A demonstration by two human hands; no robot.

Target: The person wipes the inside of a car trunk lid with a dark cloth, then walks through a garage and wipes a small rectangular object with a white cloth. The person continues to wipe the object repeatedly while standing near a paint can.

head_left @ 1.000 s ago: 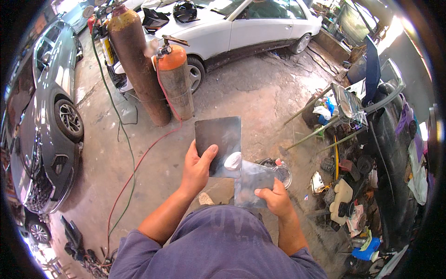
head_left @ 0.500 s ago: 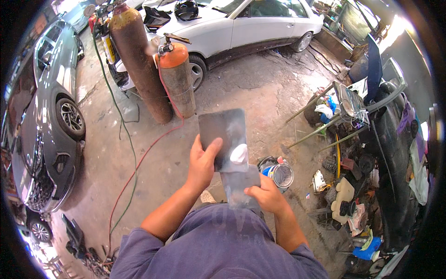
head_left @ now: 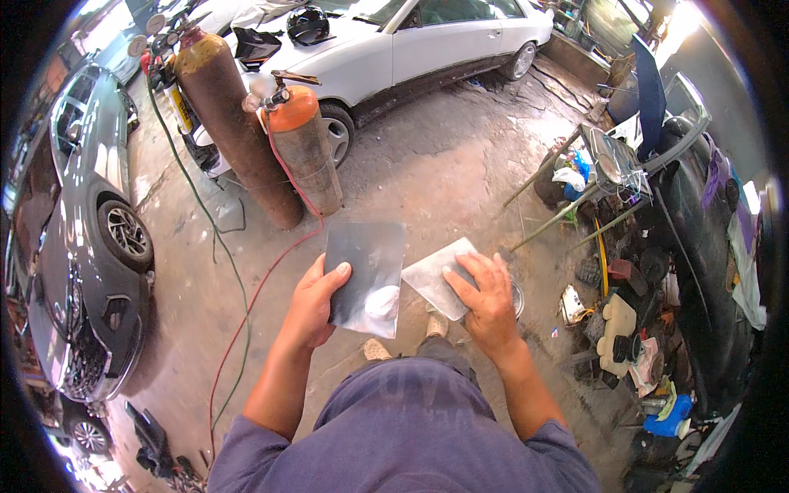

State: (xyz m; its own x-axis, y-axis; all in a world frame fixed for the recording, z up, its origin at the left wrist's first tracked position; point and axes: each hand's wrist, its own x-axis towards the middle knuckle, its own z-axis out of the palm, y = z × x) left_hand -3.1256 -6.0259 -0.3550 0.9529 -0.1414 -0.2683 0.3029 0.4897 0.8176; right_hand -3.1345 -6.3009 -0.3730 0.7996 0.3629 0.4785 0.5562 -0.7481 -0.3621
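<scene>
A dark, smooth rectangular plate is gripped at its left edge by my left hand, thumb on top and fingers beneath. A dab of white paste lies near its lower right corner. Just to the right, my right hand holds a thin grey spreader sheet, its fingers laid across the upper face. The sheet tilts, with one corner close to the plate's right edge. Mostly hidden behind my right hand is a can on the floor.
Ahead on the left stand a tall brown gas cylinder and an orange-topped cylinder. A red hose and a green hose trail across the floor. A dark car, a white car, a metal stand and piled parts surround me.
My hands have moved apart. The plate has shifted left and down; the spreader sheet has come out from below it to its right and turned, with my right fingers now over its top.
</scene>
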